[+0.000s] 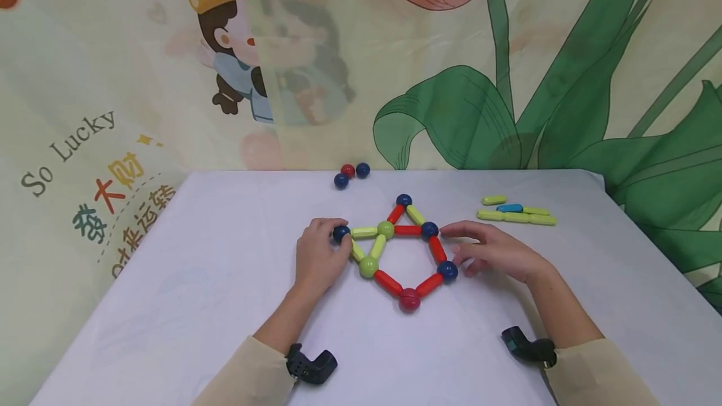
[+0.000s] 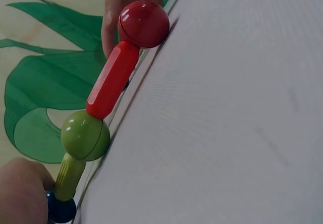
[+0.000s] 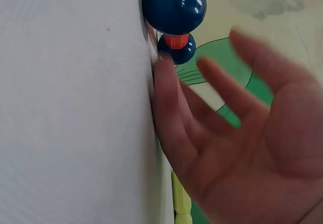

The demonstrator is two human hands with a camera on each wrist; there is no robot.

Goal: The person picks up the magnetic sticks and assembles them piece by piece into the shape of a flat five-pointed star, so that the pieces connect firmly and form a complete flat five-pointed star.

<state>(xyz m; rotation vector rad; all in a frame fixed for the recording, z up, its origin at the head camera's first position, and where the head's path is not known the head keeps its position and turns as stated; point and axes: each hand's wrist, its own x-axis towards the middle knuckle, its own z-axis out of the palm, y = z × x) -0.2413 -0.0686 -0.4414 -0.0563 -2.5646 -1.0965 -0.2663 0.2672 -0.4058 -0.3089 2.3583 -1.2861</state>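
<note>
A flat frame of rods and balls lies on the white table. Its left corner is a blue ball (image 1: 340,234), which my left hand (image 1: 323,255) holds between thumb and fingers. Yellow-green rods (image 1: 365,232) run from there to two green balls (image 1: 369,267). Red rods (image 1: 388,282) lead on to a red ball (image 1: 410,300) at the near corner, also large in the left wrist view. My right hand (image 1: 502,249) hovers beside two blue balls (image 1: 448,271) on the frame's right side, fingers spread and loosely bent, holding nothing. Another blue ball (image 1: 403,200) tops the far triangle.
Loose balls, one red (image 1: 348,171) and two blue (image 1: 341,181), sit near the table's far edge. Several yellow-green rods (image 1: 516,217) and a blue rod (image 1: 510,208) lie at the back right. A printed curtain (image 1: 316,143) hangs behind the table (image 1: 225,306).
</note>
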